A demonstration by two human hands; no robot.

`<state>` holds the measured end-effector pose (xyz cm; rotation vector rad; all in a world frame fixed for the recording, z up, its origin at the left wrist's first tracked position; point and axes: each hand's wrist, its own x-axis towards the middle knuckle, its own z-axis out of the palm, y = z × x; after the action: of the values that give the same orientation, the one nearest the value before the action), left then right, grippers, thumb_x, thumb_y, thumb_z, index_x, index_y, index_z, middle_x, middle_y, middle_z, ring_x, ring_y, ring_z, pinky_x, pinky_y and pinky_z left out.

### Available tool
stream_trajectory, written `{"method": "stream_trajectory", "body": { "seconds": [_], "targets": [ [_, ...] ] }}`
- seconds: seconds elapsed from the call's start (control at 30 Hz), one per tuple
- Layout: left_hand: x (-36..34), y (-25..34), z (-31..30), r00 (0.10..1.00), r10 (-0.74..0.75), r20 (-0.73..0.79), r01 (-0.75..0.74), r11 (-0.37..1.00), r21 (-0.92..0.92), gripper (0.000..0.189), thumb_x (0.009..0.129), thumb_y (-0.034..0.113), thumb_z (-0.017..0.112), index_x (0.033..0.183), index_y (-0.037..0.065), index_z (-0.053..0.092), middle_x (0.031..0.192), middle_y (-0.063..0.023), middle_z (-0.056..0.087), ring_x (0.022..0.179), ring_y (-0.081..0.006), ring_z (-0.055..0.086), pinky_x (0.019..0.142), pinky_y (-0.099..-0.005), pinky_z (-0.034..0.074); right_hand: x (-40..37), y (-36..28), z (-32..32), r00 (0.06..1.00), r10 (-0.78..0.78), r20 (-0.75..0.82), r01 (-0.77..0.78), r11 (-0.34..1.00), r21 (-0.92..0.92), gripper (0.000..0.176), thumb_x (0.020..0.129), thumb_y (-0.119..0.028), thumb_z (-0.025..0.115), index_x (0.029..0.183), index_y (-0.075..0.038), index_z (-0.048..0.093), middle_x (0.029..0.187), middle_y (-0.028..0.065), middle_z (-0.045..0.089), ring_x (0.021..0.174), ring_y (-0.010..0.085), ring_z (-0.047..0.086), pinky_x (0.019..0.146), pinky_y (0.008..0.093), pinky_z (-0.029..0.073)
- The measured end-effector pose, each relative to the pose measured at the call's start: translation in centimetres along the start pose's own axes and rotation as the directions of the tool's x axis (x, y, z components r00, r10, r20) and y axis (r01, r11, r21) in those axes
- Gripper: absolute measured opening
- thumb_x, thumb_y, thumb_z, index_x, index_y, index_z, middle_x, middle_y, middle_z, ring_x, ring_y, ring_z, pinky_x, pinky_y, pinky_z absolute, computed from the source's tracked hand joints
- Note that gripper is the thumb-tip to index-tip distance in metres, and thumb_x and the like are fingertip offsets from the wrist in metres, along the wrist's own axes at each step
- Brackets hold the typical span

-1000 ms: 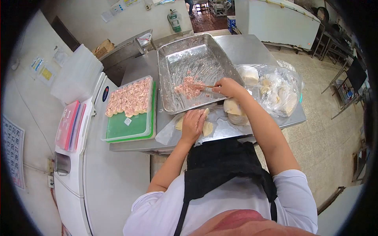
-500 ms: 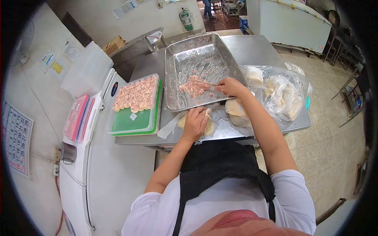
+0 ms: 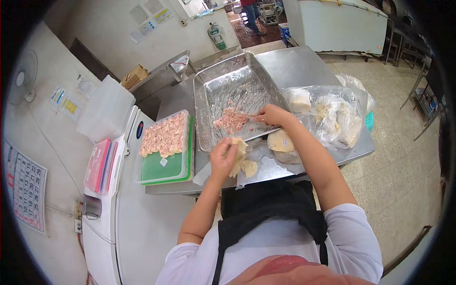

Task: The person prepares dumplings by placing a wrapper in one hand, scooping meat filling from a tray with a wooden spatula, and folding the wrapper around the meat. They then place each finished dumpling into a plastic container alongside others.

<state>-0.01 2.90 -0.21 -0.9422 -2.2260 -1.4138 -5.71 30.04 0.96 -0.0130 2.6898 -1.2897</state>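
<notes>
My left hand [image 3: 223,159] is closed on a pale dumpling wrapper [image 3: 239,150], raised just off the near edge of the metal tray [image 3: 205,142]. More round wrappers [image 3: 249,167] lie below it on the table. My right hand [image 3: 273,115] grips a thin spreading stick [image 3: 250,115], its far end in the minced meat [image 3: 230,121] in the tray. A stack of round wrappers [image 3: 280,141] sits under my right forearm. To the left, rows of meat-filled dumplings [image 3: 164,133] fill the far part of a green-lidded plastic container [image 3: 161,167].
Plastic bags of wrappers [image 3: 339,118] lie on the right of the steel table [image 3: 289,61]. A white freezer [image 3: 142,213] with clear containers [image 3: 105,109] and pink lids [image 3: 98,164] stands at left. A person's legs [image 3: 251,19] show in the far doorway.
My left hand has lifted from the table and now holds a wrapper up by the tray's edge. My right hand stays at the meat with the stick. The whole view has shifted slightly.
</notes>
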Motion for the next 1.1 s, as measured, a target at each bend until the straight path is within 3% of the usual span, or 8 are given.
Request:
{"method": "stream_trajectory", "body": {
  "seconds": [0.13,0.2,0.33,0.43,0.53,0.7,0.77,1.1],
  "targets": [
    [4.4,0.7,-2.3,0.953,-0.294,0.076,0.293,0.828,-0.477,0.021,0.096,0.017,0.053,0.103,0.002,0.066,0.099,-0.0095,0.068,0.094,-0.0224,0.065,0.083,-0.0329,0.05,-0.3,0.0,0.2,0.999,-0.051,0.008,0.051,0.995,-0.088,0.033,0.084,-0.036,0.068,0.096,-0.005,0.073,0.066,0.0074,0.065,0.058,0.0177,0.059,0.056,0.0351,0.046],
    [7.3,2.7,-2.6,0.887,-0.424,0.183,0.349,0.356,-0.867,0.029,0.099,0.022,0.047,0.111,0.001,0.062,0.103,-0.0062,0.067,0.099,-0.019,0.064,0.085,-0.0298,0.049,-0.3,0.1,0.3,0.998,-0.063,0.007,0.063,0.994,-0.093,0.033,0.084,-0.035,0.068,0.096,-0.005,0.073,0.066,0.0077,0.065,0.058,0.0179,0.059,0.056,0.0351,0.047],
    [11.4,-3.3,-2.1,0.812,-0.46,0.358,0.488,0.2,-0.85,0.036,0.099,0.023,0.048,0.127,0.0,0.052,0.107,-0.0071,0.065,0.096,-0.0183,0.064,0.082,-0.0319,0.052,-0.8,-0.2,0.5,0.997,-0.073,0.012,0.074,0.988,-0.132,0.034,0.084,-0.036,0.068,0.099,-0.006,0.072,0.069,0.0091,0.066,0.061,0.0186,0.061,0.058,0.0354,0.047],
    [13.1,-8.2,-0.7,0.969,-0.237,-0.074,0.196,0.914,-0.355,0.032,0.098,0.029,0.052,0.105,0.0,0.064,0.092,-0.0047,0.066,0.083,-0.0126,0.06,0.075,-0.0284,0.047,-0.9,-0.5,0.2,0.998,-0.058,0.031,0.062,0.988,-0.14,0.034,0.084,-0.036,0.068,0.101,-0.006,0.072,0.071,0.0097,0.067,0.063,0.0188,0.061,0.059,0.0357,0.047],
    [13.6,-11.0,-2.0,0.952,-0.262,-0.16,0.244,0.962,-0.124,0.035,0.097,0.032,0.053,0.099,-0.001,0.066,0.087,-0.0047,0.065,0.077,-0.0129,0.058,0.072,-0.0285,0.047,-0.8,-0.4,0.2,0.997,-0.043,0.06,0.051,0.99,-0.132,0.033,0.084,-0.033,0.069,0.103,-0.007,0.072,0.072,0.0092,0.067,0.063,0.0182,0.061,0.059,0.0353,0.047],
    [12.8,-12.9,-1.5,0.929,-0.207,-0.305,0.128,0.957,-0.261,0.037,0.095,0.034,0.056,0.095,-0.003,0.064,0.082,-0.0113,0.066,0.077,-0.0186,0.06,0.07,-0.0338,0.047,-0.5,-0.1,0.3,0.992,-0.031,0.119,0.035,0.999,-0.03,0.029,0.083,-0.027,0.071,0.104,-0.006,0.071,0.074,0.0079,0.067,0.064,0.0163,0.062,0.06,0.0335,0.048],
    [12.4,-11.1,-2.0,0.967,-0.118,-0.228,0.157,0.975,0.161,0.034,0.095,0.03,0.055,0.094,-0.003,0.063,0.082,-0.0147,0.066,0.076,-0.0233,0.061,0.07,-0.035,0.047,-1.0,-0.8,-0.1,0.992,-0.009,0.129,0.008,1.0,0.004,0.027,0.082,-0.023,0.071,0.103,-0.006,0.071,0.076,0.007,0.067,0.064,0.0147,0.061,0.06,0.0329,0.048],
    [13.0,-14.2,-2.9,0.832,-0.012,-0.555,0.045,0.998,0.046,0.033,0.095,0.03,0.054,0.103,-0.001,0.062,0.097,-0.0206,0.063,0.092,-0.0335,0.06,0.081,-0.0405,0.046,-1.7,-1.2,0.9,0.986,-0.167,0.005,0.162,0.948,-0.273,0.028,0.087,-0.026,0.061,0.104,-0.006,0.07,0.097,0.0206,0.068,0.093,0.0384,0.064,0.082,0.0436,0.049]
  ]
}}
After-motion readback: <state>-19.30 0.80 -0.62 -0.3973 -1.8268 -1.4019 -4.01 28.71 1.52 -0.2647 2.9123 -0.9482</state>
